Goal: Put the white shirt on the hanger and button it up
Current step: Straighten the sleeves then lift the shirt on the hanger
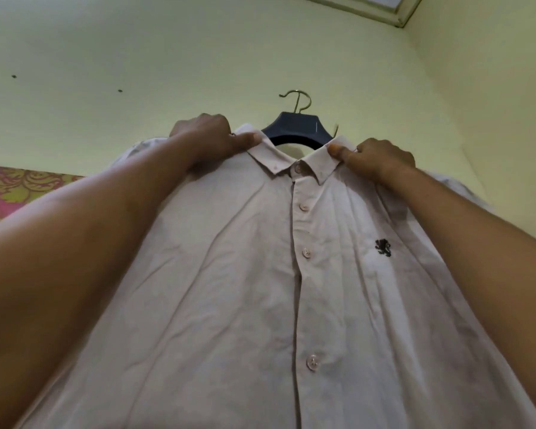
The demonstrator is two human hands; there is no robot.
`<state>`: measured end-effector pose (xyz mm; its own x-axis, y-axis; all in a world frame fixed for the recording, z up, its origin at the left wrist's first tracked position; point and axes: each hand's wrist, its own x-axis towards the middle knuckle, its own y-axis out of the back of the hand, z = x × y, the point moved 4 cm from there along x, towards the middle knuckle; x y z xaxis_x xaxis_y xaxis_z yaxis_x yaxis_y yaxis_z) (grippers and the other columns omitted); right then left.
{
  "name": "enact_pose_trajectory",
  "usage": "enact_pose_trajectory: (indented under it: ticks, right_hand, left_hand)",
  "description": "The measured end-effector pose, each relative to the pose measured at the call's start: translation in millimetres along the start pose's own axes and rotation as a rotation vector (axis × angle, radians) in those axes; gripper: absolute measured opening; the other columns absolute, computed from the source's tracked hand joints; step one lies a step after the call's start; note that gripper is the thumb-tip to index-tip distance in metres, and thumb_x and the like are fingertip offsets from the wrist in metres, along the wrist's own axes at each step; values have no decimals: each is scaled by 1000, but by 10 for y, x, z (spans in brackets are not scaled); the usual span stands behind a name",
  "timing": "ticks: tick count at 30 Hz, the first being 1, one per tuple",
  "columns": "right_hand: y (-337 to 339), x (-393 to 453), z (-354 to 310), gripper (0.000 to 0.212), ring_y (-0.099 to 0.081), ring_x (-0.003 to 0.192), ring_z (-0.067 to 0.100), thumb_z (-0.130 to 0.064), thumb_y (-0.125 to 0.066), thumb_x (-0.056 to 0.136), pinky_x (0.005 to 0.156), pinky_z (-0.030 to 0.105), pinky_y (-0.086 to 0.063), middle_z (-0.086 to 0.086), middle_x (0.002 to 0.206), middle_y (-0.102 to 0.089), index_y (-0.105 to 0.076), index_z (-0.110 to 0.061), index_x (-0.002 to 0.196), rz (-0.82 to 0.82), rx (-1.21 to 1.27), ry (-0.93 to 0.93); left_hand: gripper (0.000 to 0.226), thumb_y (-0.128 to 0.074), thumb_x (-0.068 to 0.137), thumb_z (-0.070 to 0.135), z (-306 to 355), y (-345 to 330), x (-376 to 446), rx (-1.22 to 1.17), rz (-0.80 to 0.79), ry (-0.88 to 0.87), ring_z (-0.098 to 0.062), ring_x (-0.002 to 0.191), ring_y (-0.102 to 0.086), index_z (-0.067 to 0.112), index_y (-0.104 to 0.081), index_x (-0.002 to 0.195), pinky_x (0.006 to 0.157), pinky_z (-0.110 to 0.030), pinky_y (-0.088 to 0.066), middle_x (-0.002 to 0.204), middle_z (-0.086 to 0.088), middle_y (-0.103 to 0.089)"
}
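Observation:
The white shirt point(229, 289) hangs in front of me on a dark blue hanger point(300, 130), whose metal hook point(299, 100) rests on the wall. Several buttons down the placket are fastened, up to the collar button point(297, 169). A small black emblem point(383, 247) sits on the chest at the right. My left hand point(208, 134) pinches the left side of the collar between thumb and fingers. My right hand point(381, 159) pinches the right side of the collar the same way. Both forearms stretch up across the shirt front.
A pale yellow-green wall point(136, 57) stands behind the shirt, with two small dark marks on it. A pink and gold patterned cloth point(19, 187) shows at the left edge. A framed ceiling panel point(381, 7) is at the top right.

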<state>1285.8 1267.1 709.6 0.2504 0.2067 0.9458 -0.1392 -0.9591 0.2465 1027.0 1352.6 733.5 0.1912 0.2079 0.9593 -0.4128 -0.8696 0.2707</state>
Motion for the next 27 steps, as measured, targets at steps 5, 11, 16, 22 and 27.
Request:
enact_pose_trajectory:
  ticks: [5,11,16,22,27]
  right_hand:
    - [-10,108,51,78,-51,115,34,-75,-30,81,83,38,-34,16,127,-55,-55,-11,119,-23,-6,0]
    - [-156,94,68,80,-52,114,33,-76,-31,79,84,38,-36,15,126,-55,-55,-12,121,-118,23,9]
    - [-290,12,81,81,-50,116,33,-74,-32,81,96,41,-40,16,130,-53,-52,-8,122,-202,70,15]
    - [-310,-120,76,75,-54,109,32,-71,-24,85,77,36,-35,15,117,-60,-60,-10,108,-76,-16,44]
    - [-301,-294,32,64,-52,111,35,-59,-26,92,81,37,-37,18,119,-58,-55,-6,113,104,-59,88]
  left_hand:
    - [74,-27,78,80,71,2,87,18,-14,-13,-28,80,-51,12,-57,74,69,-34,-37,72,-5,-50]
    - [75,-27,79,79,15,-155,55,18,-90,23,-30,85,-50,10,-55,73,72,-34,-35,85,-11,-54]
    - [77,-31,81,75,24,-148,27,-1,-169,18,-30,88,-49,3,-57,86,79,-35,-38,93,-15,-54]
    - [77,-27,74,83,13,-131,-39,61,-136,72,-29,90,-51,12,-57,81,76,-35,-38,90,-9,-56]
    - [68,-36,78,77,44,-32,-223,89,19,99,-30,97,-55,14,-62,86,73,-33,-35,101,-12,-61]
